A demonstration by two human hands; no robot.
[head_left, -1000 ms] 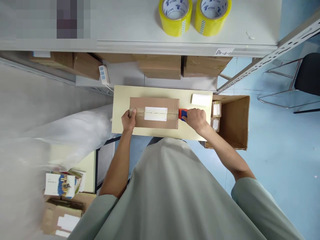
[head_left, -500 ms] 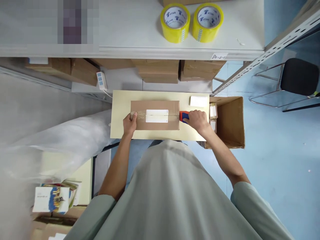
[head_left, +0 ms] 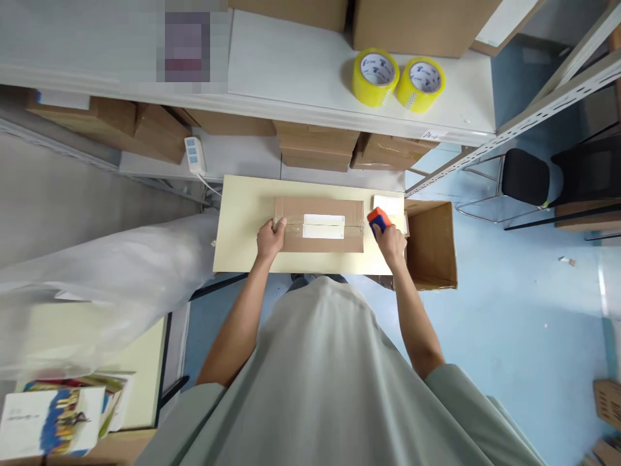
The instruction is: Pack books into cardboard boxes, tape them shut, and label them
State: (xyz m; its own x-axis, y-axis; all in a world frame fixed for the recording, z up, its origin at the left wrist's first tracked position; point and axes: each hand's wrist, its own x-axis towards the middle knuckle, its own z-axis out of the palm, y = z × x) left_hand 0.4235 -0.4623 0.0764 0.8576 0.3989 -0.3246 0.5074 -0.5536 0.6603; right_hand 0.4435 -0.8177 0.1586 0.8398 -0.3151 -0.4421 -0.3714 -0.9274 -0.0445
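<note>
A long brown cardboard box [head_left: 294,241] lies flat on the cream table, clear tape along its lengthwise seam. A white label [head_left: 324,226] sits across that seam. My left hand [head_left: 270,239] grips the box's left end, thumb on top and fingers down the side. Beyond the right end, my right hand [head_left: 391,244] is closed around a red and blue hand tool [head_left: 378,219]. The tool is tilted up, apart from the box; its exact kind cannot be made out. White cards or papers [head_left: 388,203] lie just behind it.
An open carton [head_left: 431,246] stands right of the table [head_left: 242,200]. Two yellow tape rolls [head_left: 374,79] [head_left: 421,84] rest on the shelf above. A power strip [head_left: 195,155] is at the back left. Plastic wrap [head_left: 145,259] bulges at left, near booklets [head_left: 58,421].
My right hand has lifted the red and blue tool away from the box's right end and turned it upward. My left hand keeps its grip on the box. The camera view has shifted.
</note>
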